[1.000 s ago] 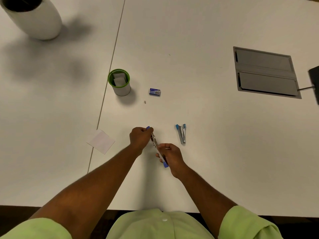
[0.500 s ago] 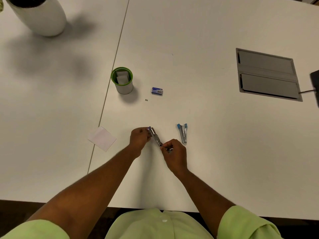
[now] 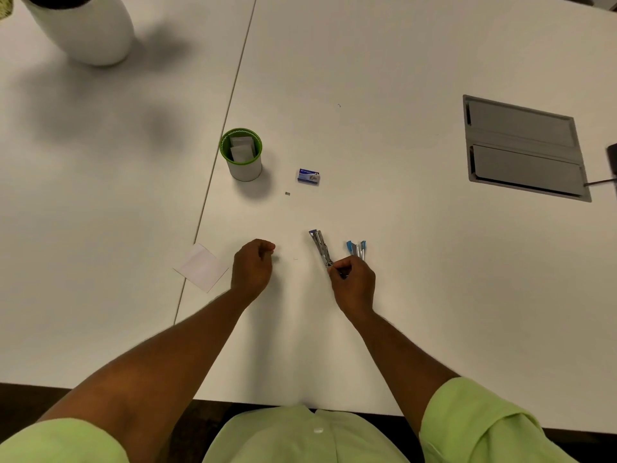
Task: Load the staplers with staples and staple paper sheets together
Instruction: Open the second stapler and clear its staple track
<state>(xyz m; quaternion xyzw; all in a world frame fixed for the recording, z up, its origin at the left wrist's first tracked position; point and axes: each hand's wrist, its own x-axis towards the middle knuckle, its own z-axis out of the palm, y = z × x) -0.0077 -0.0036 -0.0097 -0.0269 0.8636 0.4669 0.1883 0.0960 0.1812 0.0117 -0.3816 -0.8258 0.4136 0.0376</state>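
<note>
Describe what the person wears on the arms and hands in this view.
Both forearms are bare from elbow to wrist. Light green sleeves, the left sleeve and the right sleeve, end near the elbows; the right one shows a folded cuff. They match a light green shirt front with a small white button. The left hand and right hand show no gloves, rings or watch.

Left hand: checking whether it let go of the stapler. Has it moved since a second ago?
Yes. The left hand moved left, off the purple-tipped metal stapler, toward the white paper square.
</note>
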